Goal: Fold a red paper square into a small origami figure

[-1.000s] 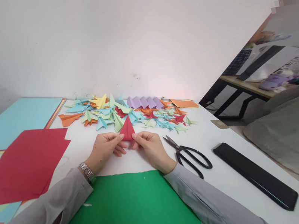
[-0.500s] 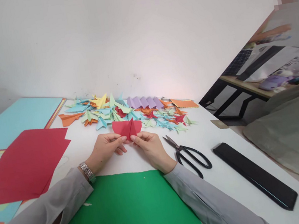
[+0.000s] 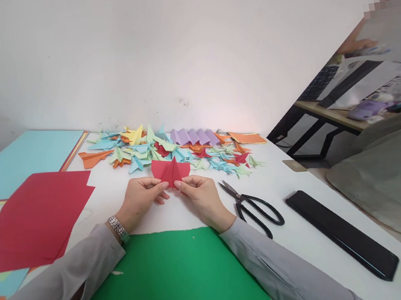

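A small folded red paper (image 3: 170,170) with a raised centre crease is held up off the white table, its two flaps spread left and right. My left hand (image 3: 142,200) pinches its lower edge between thumb and fingers, a metal watch on the wrist. My right hand (image 3: 202,196) pinches the same edge just to the right, the two thumbs almost touching. Below my hands lies a green sheet (image 3: 168,282). Behind the red paper is a heap of small folded papers (image 3: 140,152) in many colours.
Black-handled scissors (image 3: 249,203) and a long black case (image 3: 343,234) lie at the right. Large red sheets (image 3: 39,216) and a light blue sheet (image 3: 26,157) are at the left. A purple pleated paper (image 3: 194,137) stands by the wall. A person's arm (image 3: 359,45) shows at the far right.
The red paper has turned slightly in my fingers, and its flaps are spread a little more evenly. Both hands have shifted very slightly left. The person's arm at the far right has moved.
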Demonstrator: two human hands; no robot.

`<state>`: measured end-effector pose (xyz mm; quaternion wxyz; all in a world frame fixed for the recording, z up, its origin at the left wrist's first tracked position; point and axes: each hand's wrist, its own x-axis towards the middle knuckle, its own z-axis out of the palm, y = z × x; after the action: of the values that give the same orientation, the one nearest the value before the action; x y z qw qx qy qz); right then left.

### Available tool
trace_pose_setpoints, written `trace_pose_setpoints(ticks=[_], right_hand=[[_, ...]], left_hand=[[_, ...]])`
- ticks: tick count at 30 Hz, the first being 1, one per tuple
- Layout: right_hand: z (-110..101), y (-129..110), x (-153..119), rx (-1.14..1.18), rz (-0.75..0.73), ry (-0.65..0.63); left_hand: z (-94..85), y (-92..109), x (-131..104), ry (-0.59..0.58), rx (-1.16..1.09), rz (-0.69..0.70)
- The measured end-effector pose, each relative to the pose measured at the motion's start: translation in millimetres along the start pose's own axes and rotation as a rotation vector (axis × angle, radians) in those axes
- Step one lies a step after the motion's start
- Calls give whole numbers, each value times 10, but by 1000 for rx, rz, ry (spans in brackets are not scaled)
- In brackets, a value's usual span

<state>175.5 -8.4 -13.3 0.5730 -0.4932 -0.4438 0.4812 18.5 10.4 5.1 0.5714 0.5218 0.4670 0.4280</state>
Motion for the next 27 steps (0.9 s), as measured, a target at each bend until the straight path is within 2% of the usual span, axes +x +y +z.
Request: trace_pose_setpoints(ticks=[5,12,27], right_hand=[[2,-9,0,1,8,3],[7,24,25,132,60,19],[5,37,20,102,34,14]], left_hand=[[13,-29,25,24,-53,-28],[15,-27,13,24,-42,-16],[40,-34,25,58,-88,9]])
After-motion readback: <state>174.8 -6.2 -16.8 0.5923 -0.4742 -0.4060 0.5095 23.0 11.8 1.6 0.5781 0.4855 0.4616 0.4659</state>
